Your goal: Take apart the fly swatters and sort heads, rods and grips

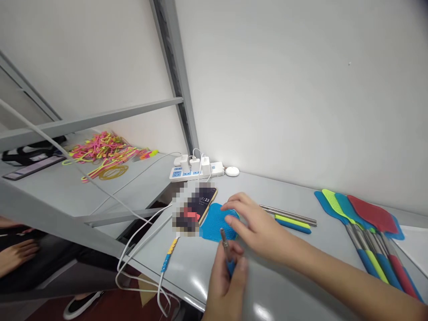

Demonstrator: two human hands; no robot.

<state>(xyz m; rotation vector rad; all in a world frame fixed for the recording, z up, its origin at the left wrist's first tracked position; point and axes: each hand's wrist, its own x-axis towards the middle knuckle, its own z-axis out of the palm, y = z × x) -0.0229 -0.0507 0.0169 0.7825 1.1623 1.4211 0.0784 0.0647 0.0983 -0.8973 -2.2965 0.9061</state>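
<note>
My left hand [225, 285], at the bottom centre, is closed around a fly swatter handle [230, 266] with a blue grip. Its metal rod points up and away from me. Just beyond lies a blue perforated swatter head [214, 225], flat on the grey table [274, 281]. Over the right side of that head reaches my right hand [259, 225], thumb and fingers apart; whether the fingertips touch it I cannot tell. Behind my right hand are loose metal-rod handles [292, 223] with yellow-green and blue grips, partly hidden by the hand.
Assembled fly swatters [371, 223] lie stacked at right. A phone [202, 203], partly pixelated, rests left of the blue head. Behind it stands a power strip [216, 168] with chargers; white cables [133, 249] hang over the edge. Pink-yellow cords [103, 149] pile at left. Another person's hand [20, 256] shows.
</note>
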